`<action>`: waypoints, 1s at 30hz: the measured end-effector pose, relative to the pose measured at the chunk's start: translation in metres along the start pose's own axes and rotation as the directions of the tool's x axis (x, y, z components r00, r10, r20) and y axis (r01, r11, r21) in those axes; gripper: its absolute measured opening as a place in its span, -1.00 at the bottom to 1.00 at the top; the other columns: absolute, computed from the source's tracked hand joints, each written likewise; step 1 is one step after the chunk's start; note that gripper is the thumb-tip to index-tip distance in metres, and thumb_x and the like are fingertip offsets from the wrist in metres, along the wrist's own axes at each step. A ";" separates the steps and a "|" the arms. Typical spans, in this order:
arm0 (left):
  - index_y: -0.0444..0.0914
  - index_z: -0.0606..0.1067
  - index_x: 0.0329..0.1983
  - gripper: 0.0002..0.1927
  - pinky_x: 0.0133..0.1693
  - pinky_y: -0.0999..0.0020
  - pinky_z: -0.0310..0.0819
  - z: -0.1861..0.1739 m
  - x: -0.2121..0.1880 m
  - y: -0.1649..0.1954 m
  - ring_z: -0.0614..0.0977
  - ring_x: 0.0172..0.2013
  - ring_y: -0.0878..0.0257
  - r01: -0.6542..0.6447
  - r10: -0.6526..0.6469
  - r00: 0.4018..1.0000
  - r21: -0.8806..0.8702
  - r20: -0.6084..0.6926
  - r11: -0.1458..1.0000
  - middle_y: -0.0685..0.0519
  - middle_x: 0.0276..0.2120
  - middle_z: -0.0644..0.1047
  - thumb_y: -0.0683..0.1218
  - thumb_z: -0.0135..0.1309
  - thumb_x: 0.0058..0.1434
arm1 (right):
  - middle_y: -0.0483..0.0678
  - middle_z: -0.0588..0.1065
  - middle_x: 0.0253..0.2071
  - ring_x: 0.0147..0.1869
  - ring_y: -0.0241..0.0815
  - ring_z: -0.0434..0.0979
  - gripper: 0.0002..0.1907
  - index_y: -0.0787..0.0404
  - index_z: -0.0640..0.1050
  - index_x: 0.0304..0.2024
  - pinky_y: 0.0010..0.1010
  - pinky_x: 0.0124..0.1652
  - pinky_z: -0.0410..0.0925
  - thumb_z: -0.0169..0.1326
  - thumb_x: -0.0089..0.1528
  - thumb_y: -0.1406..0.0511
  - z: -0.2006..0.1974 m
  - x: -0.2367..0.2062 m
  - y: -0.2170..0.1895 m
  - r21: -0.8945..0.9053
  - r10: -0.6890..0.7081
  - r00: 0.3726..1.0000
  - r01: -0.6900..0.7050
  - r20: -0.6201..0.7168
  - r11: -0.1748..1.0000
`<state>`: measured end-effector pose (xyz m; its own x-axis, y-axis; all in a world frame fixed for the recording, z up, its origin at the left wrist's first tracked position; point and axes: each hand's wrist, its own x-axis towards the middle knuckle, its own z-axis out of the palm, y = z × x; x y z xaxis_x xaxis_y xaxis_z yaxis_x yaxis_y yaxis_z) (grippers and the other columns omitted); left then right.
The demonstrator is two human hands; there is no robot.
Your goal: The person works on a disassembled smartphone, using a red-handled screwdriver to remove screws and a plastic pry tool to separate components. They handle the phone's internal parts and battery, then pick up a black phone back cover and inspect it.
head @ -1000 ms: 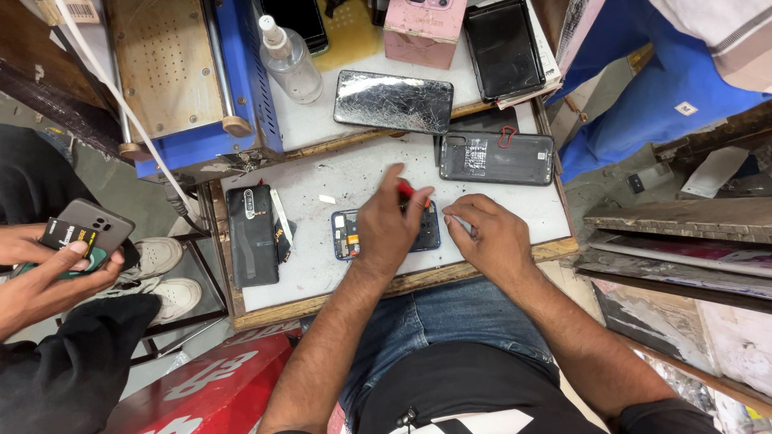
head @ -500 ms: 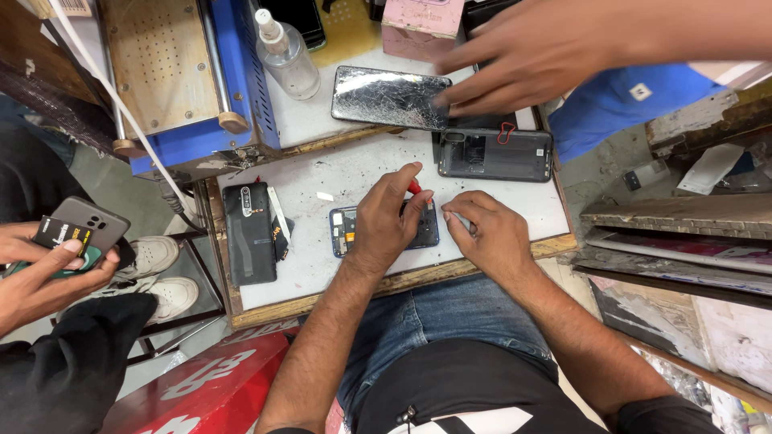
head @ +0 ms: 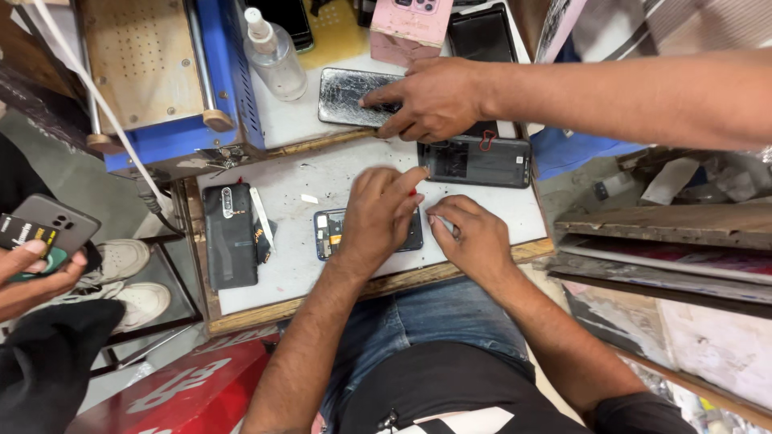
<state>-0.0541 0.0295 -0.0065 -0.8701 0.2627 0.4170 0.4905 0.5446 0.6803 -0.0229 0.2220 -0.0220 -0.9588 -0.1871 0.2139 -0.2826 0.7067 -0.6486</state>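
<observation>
An opened phone (head: 328, 233) with its insides showing lies on a white work board (head: 322, 173) above my lap. My left hand (head: 378, 217) covers its middle and is closed on a red-handled tool (head: 413, 193), of which only the tip of the handle shows. My right hand (head: 478, 241) sits at the phone's right end, its fingertips pinched on a small grey tool (head: 447, 228). Most of the phone is hidden under my hands.
Another person's hand (head: 434, 100) reaches in from the right onto a cracked phone (head: 342, 96). A dark opened phone (head: 482, 161) lies behind mine, and a black phone (head: 229, 237) lies at the left. A clear bottle (head: 273, 56) and a blue machine (head: 161, 80) stand behind. At the far left a person holds a phone (head: 44, 229).
Another person's arm has come in from the right and its hand now rests on the cracked phone. My hands have stayed on the opened phone with only small shifts.
</observation>
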 end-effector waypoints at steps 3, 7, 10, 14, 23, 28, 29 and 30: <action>-0.16 0.41 0.22 -0.42 0.17 0.04 0.42 -0.002 0.000 0.001 0.52 0.13 -0.09 -0.035 0.072 0.994 -0.381 0.083 0.924 -0.12 0.01 0.55 -0.37 -0.06 0.10 | -0.10 0.62 -0.13 -0.38 -0.18 0.61 -0.84 0.12 0.67 -0.14 -0.38 -0.33 0.46 0.19 0.22 0.30 0.001 0.002 0.000 -0.014 -0.009 1.000 0.008 -0.009 1.000; -0.16 0.45 0.24 -0.48 0.10 0.05 0.44 -0.005 -0.001 0.004 0.56 0.02 -0.04 0.016 -0.011 0.999 -0.150 0.035 0.989 -0.09 -0.09 0.54 -0.26 0.18 0.19 | -0.07 0.61 -0.13 -0.46 -0.17 0.56 -0.80 0.14 0.66 -0.10 -0.38 -0.38 0.44 0.20 0.22 0.31 0.003 -0.001 0.000 0.015 0.075 0.997 -0.075 0.005 0.997; -0.11 0.43 0.26 -0.47 0.06 0.11 0.54 -0.005 -0.001 0.006 0.62 -0.01 -0.02 0.059 -0.043 0.997 -0.266 0.065 0.962 -0.08 -0.03 0.55 -0.28 0.06 0.20 | -0.06 0.60 -0.13 -0.39 -0.21 0.59 -0.79 0.16 0.65 -0.08 -0.40 -0.32 0.46 0.19 0.22 0.33 0.004 -0.001 0.000 0.042 0.002 0.997 0.001 -0.078 0.999; -0.11 0.44 0.25 -0.54 0.06 0.10 0.50 -0.005 -0.001 0.005 0.62 -0.04 -0.02 -0.027 0.029 1.000 -0.183 0.007 0.983 -0.10 -0.07 0.55 -0.25 0.12 0.28 | -0.08 0.62 -0.14 -0.41 -0.21 0.58 -0.84 0.15 0.66 -0.13 -0.40 -0.36 0.45 0.19 0.23 0.33 0.002 -0.001 -0.003 0.038 0.037 0.999 -0.037 -0.009 0.999; -0.14 0.44 0.27 -0.51 0.23 -0.03 0.42 0.000 0.000 -0.005 0.61 -0.04 0.04 -0.094 0.101 0.994 -0.193 0.029 0.977 -0.02 -0.09 0.56 -0.31 0.06 0.28 | -0.07 0.62 -0.17 -0.40 -0.22 0.60 -0.86 0.18 0.66 -0.14 -0.42 -0.33 0.46 0.18 0.24 0.34 0.004 0.000 -0.001 0.029 0.054 0.999 -0.054 -0.004 0.998; -0.14 0.43 0.27 -0.49 0.09 0.04 0.48 0.000 -0.002 -0.007 0.58 -0.06 0.01 -0.023 0.025 1.000 -0.146 0.011 0.989 -0.05 -0.15 0.52 -0.29 0.12 0.25 | -0.03 0.61 -0.12 -0.31 -0.22 0.61 -0.84 0.22 0.63 -0.10 -0.44 -0.28 0.46 0.17 0.26 0.37 -0.001 0.004 0.008 0.127 0.049 0.993 -0.035 -0.109 0.991; -0.13 0.42 0.29 -0.46 0.09 0.07 0.51 -0.001 -0.004 -0.007 0.58 0.00 0.01 0.009 0.008 0.998 -0.266 0.064 0.964 -0.05 -0.06 0.54 -0.33 0.03 0.24 | -0.03 0.61 -0.13 -0.34 -0.21 0.60 -0.83 0.21 0.64 -0.10 -0.42 -0.30 0.46 0.18 0.25 0.36 -0.003 0.009 0.010 0.084 0.069 0.990 -0.059 -0.120 0.995; -0.11 0.42 0.31 -0.41 0.09 0.10 0.54 -0.001 -0.004 -0.007 0.59 0.07 0.02 0.053 -0.004 0.992 -0.386 0.125 0.921 -0.05 0.02 0.56 -0.38 -0.06 0.23 | -0.03 0.61 -0.13 -0.36 -0.20 0.59 -0.83 0.20 0.65 -0.10 -0.41 -0.32 0.45 0.19 0.25 0.35 -0.006 0.010 0.011 0.040 0.097 0.987 -0.092 -0.130 0.995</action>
<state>-0.0534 0.0237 -0.0121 -0.8715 0.3578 0.3355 0.4247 0.2084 0.8810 -0.0358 0.2320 -0.0229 -0.9696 -0.0279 0.2432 -0.1941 0.6929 -0.6944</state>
